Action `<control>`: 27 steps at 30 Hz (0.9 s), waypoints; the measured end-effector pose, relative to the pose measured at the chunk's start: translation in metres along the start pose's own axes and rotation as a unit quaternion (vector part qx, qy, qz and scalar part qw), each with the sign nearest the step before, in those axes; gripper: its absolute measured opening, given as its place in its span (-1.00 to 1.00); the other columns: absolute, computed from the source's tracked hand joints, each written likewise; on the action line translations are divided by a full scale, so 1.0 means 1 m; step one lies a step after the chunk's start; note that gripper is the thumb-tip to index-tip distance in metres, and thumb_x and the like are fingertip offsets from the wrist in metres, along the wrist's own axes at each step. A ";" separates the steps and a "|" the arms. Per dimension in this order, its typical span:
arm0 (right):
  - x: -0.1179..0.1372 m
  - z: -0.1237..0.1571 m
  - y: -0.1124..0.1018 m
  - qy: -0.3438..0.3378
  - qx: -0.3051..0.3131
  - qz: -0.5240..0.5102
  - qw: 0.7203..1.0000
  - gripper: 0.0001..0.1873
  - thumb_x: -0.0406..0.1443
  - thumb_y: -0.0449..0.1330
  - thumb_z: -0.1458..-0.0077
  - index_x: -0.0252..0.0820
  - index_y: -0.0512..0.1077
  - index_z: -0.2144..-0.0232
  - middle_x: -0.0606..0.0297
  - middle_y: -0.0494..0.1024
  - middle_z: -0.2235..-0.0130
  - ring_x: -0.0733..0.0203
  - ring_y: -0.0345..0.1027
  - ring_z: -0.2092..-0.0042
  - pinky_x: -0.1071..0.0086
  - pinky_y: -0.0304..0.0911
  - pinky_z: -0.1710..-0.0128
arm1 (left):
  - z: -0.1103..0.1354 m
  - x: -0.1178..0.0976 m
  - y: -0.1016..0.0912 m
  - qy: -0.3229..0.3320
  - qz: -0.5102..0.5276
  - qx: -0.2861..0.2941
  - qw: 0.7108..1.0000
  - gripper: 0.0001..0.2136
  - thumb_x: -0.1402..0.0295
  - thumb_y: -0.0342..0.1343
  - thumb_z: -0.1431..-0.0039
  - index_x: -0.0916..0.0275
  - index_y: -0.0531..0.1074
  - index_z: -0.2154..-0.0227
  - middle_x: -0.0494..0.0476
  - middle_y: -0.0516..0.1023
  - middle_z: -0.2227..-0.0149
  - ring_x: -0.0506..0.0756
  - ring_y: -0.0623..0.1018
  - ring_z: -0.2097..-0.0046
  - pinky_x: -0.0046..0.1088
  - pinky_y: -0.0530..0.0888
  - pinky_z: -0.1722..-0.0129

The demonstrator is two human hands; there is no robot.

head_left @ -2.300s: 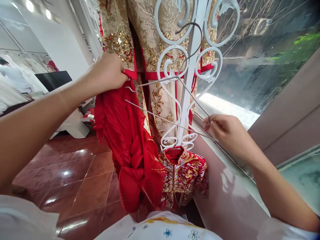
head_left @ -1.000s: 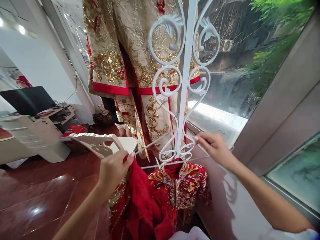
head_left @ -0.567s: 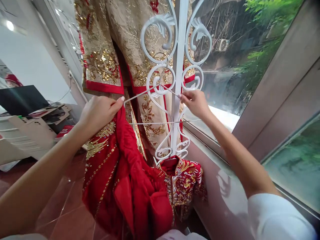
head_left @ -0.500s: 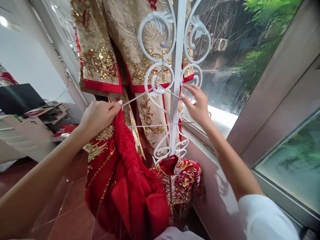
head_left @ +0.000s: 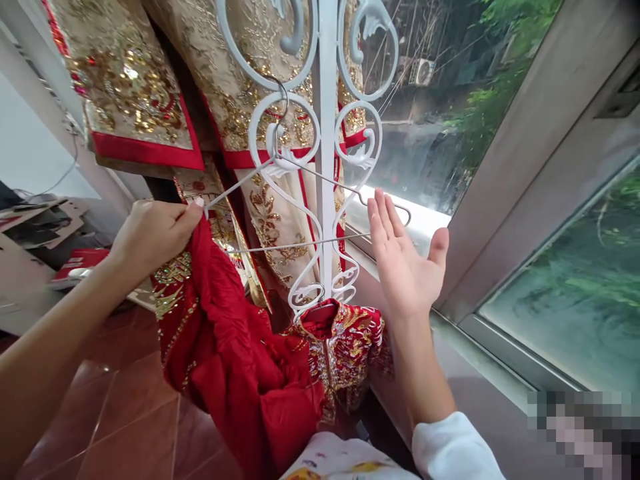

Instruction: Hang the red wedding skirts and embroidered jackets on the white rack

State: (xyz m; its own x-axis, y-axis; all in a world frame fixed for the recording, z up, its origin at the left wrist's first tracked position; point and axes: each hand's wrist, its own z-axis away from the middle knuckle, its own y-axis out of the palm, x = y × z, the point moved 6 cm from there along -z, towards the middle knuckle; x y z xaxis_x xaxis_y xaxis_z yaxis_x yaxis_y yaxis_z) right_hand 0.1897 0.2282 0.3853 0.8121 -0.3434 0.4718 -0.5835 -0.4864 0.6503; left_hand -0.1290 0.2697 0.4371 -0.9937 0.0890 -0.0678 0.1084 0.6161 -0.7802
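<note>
My left hand [head_left: 157, 227] pinches the left end of a thin wire hanger [head_left: 243, 181] together with the top edge of a red garment [head_left: 227, 320]. Gold beading shows on the garment's left side, and its gathered cloth hangs down in folds. My right hand [head_left: 407, 270] is open, palm upturned and fingers stretched, beside the hanger's notched right end. Whether its fingertips touch the wire I cannot tell. The hanger's hook points up in front of a white scrollwork metal stand [head_left: 326, 133]. No cloth covers the hanger's right arm.
Cream robes with gold embroidery and red hems [head_left: 145, 150] hang behind the stand. Below, a short red embroidered jacket [head_left: 350, 347] hangs low. A window frame [head_left: 480, 180] borders the right side. Red floor tiles [head_left: 130, 413] and a cluttered desk [head_left: 40, 233] lie left.
My right hand has left its grip near the hanger's right arm, moved lower, and opened with the palm up. My left hand still pinches the garment. The view has shifted rightward.
</note>
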 end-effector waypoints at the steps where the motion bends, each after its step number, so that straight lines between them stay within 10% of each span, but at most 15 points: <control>1: -0.002 0.003 -0.007 -0.007 -0.015 0.023 1.000 -0.30 -0.01 -0.01 -0.05 -0.16 0.08 -0.20 0.19 0.20 -0.19 0.10 -0.07 -0.27 0.10 -0.09 -0.24 | 0.000 0.000 0.001 -0.003 -0.002 0.002 1.000 -0.60 0.21 -0.19 -0.13 0.20 -0.03 0.77 -0.06 -0.16 0.65 -0.04 -0.09 0.55 -0.46 0.01 0.49; 6: -0.082 0.059 -0.067 -0.017 -0.168 0.328 0.930 -0.41 -0.13 0.10 0.01 0.03 0.13 -0.10 0.16 0.30 -0.04 0.03 0.20 -0.06 0.10 0.12 -0.07 | 0.003 -0.004 0.002 0.006 0.013 -0.004 1.000 -0.57 0.17 -0.21 -0.18 0.19 -0.07 0.76 -0.08 -0.17 0.63 -0.04 -0.07 0.54 -0.46 0.03 0.46; 10: -0.228 0.142 -0.100 0.271 0.043 0.533 0.800 -0.32 -0.24 0.27 0.24 -0.12 0.20 0.00 0.12 0.34 0.04 0.00 0.22 0.00 0.11 0.15 -0.03 | 0.007 -0.005 0.004 0.011 0.036 -0.009 0.999 -0.55 0.16 -0.23 -0.20 0.19 -0.13 0.76 -0.11 -0.20 0.62 -0.03 -0.10 0.50 -0.48 0.04 0.45; 14: -0.282 0.196 -0.126 0.317 0.082 0.592 0.736 -0.44 -0.42 0.20 0.23 -0.19 0.24 0.08 0.11 0.33 0.03 -0.01 0.20 -0.04 0.09 0.12 -0.05 | 0.009 -0.008 0.004 0.027 0.044 -0.017 0.999 -0.55 0.17 -0.24 -0.21 0.19 -0.17 0.74 -0.13 -0.23 0.60 -0.03 -0.12 0.49 -0.52 0.01 0.48; 21: -0.250 0.219 -0.142 0.330 0.025 0.595 0.732 -0.46 -0.53 -0.08 0.03 -0.27 0.18 -0.05 0.05 0.47 0.16 0.08 0.39 0.10 0.19 0.25 0.07 | 0.012 -0.011 0.011 0.041 0.046 -0.018 0.998 -0.54 0.17 -0.27 -0.23 0.20 -0.14 0.75 -0.13 -0.22 0.62 -0.04 -0.12 0.50 -0.53 0.00 0.49; 27: -0.120 0.145 -0.171 0.363 -0.016 0.544 0.756 -0.81 -0.35 0.08 0.06 -0.26 0.47 0.41 0.12 0.57 0.30 0.08 0.43 0.22 0.20 0.29 0.11 | 0.014 -0.007 0.014 0.035 0.020 -0.017 0.999 -0.54 0.13 -0.32 -0.24 0.22 -0.11 0.73 -0.11 -0.19 0.64 -0.08 -0.10 0.52 -0.58 0.00 0.48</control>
State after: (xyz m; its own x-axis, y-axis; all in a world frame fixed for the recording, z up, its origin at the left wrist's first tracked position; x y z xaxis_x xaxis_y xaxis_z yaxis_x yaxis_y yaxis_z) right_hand 0.1929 0.2362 0.1309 -0.3595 0.0107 0.9331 -0.9134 -0.2088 -0.3495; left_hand -0.1208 0.2664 0.4180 -0.9845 0.1668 -0.0538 0.1492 0.6366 -0.7566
